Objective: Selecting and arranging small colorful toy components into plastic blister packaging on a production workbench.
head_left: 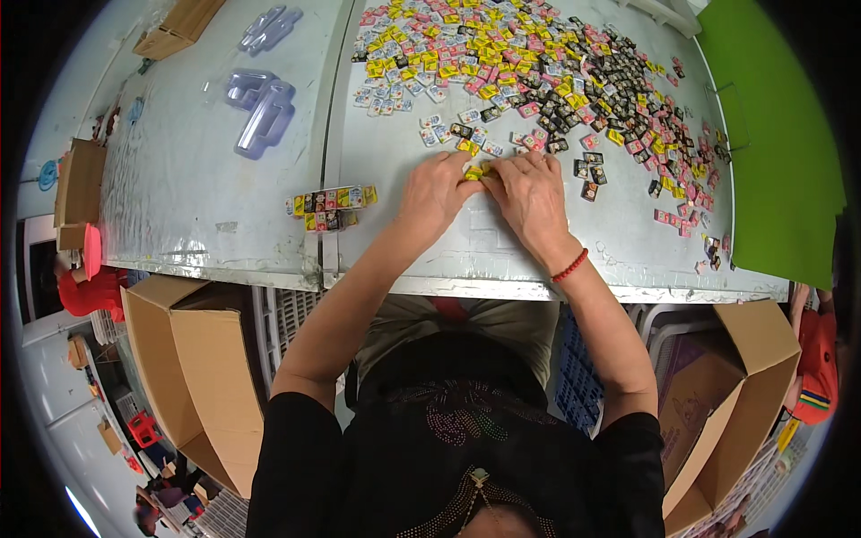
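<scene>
My left hand (433,190) and my right hand (531,195) meet over the table near its front edge. Between their fingertips is a small yellow box (474,173), pinched from both sides and partly covered by the fingers. Another yellow box (467,147) lies just beyond my left fingertips, beside several white boxes (436,133). Black boxes (589,176) lie to the right of my right hand. Left of my left hand, small yellow, black and pink boxes (330,201) stand lined up in a compact block.
A large loose spread of small boxes (538,63) covers the far middle and right of the table (269,193). Clear plastic trays (265,117) lie far left. Open cardboard cartons (215,377) (717,403) flank me below the table edge. A person in red (814,368) is at right.
</scene>
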The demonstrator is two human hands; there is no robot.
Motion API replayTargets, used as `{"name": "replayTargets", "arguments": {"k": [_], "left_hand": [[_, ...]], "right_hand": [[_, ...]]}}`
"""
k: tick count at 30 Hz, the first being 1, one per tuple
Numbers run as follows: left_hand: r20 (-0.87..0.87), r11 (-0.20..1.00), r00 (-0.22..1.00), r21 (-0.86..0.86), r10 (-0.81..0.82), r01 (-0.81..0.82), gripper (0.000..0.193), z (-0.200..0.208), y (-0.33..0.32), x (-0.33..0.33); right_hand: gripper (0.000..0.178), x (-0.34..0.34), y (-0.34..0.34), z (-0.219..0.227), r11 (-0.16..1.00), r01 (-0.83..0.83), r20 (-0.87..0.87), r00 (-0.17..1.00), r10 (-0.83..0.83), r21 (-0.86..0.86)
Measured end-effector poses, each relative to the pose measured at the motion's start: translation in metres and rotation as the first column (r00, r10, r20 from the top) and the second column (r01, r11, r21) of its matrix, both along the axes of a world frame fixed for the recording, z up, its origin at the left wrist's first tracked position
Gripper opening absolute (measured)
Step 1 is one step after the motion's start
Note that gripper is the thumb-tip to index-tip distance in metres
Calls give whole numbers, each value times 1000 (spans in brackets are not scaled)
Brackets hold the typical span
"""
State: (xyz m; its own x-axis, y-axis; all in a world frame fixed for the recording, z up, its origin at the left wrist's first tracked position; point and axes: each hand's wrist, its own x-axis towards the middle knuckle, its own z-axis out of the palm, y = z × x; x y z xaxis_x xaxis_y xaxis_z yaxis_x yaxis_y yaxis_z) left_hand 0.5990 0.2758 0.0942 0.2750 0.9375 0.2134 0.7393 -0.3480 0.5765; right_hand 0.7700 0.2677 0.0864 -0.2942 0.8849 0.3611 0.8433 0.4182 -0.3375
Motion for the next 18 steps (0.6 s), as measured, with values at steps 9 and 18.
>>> {"name": "replayTargets", "arguments": {"k": [9, 18], "left_hand": [[47, 990, 996, 116, -82, 76, 27, -13, 33, -7], [-122, 977, 990, 191, -73, 96, 23, -12, 35, -1]], "right_hand": [[14, 10, 35, -2, 995, -97, -24, 995, 98, 32], [15, 23, 32, -1, 997, 61, 130, 989, -67, 50]]}}
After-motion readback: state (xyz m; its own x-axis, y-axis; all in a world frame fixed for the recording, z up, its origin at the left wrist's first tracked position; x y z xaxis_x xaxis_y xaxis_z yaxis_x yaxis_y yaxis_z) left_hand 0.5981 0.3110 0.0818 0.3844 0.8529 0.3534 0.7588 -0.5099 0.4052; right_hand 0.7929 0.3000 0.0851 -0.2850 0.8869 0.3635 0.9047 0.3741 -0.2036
